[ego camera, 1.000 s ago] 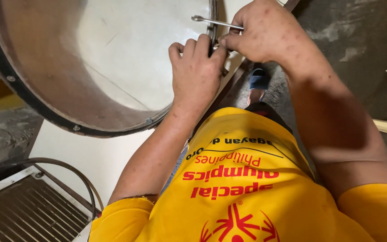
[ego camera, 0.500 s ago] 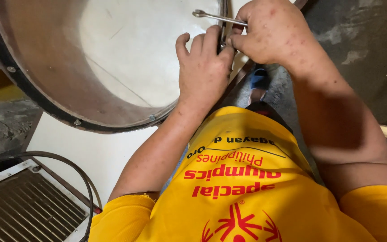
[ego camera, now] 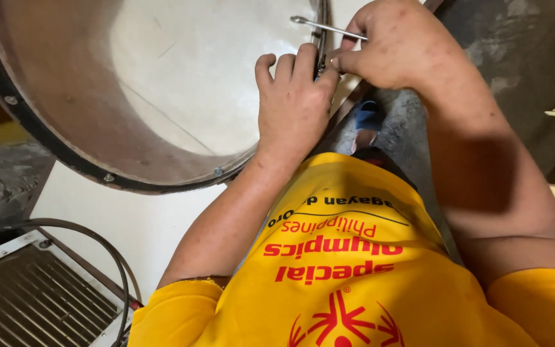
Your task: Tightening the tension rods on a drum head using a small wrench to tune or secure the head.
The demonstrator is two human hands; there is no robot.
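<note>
left hand (ego camera: 293, 103) curls, gripping the drum (ego camera: 162, 96) rim; right hand (ego camera: 396, 45) apparently pinches a thin metal rod (ego camera: 325, 26).

Left hand (ego camera: 293, 96): forearm extended, fingers curled forward, knuckles up. Right hand (ego camera: 396, 45): wrist bent, thumb and fingers pinched together.

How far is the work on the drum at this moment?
Done: the drum shell already carries its white skin and black hoop, with small bolts along the edge. In hand: the left hand grips the rim while the right hand holds a thin metal tool at a fitting there. What is left around the rim cannot be judged.
</note>
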